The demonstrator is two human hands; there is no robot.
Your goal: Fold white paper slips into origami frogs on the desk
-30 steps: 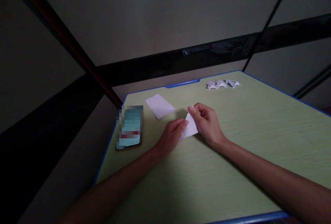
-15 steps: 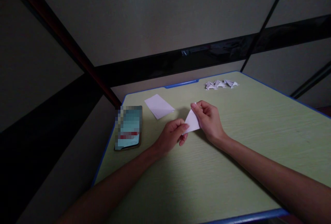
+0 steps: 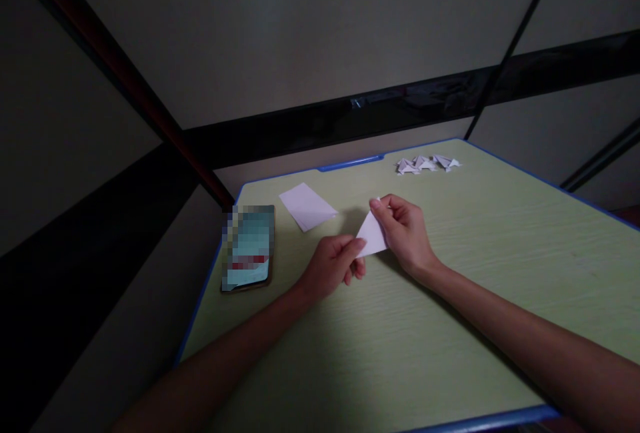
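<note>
A small white folded paper triangle (image 3: pixel 372 236) is held just above the pale green table (image 3: pixel 450 286) between both hands. My left hand (image 3: pixel 333 263) pinches its lower left corner with thumb and forefinger. My right hand (image 3: pixel 405 229) pinches its top corner and right side, fingers curled round it. A flat white paper sheet (image 3: pixel 307 206) lies on the table behind my left hand.
A phone (image 3: pixel 249 246) lies near the table's left edge. Several small folded white paper pieces (image 3: pixel 427 163) sit in a cluster at the far edge. A blue rim (image 3: pixel 353 162) runs round the table. Dark wall and bars stand behind.
The paper went from a wider shape low on the table to a smaller triangle lifted slightly. Both hands shifted their pinch; little moved in the last half second.
</note>
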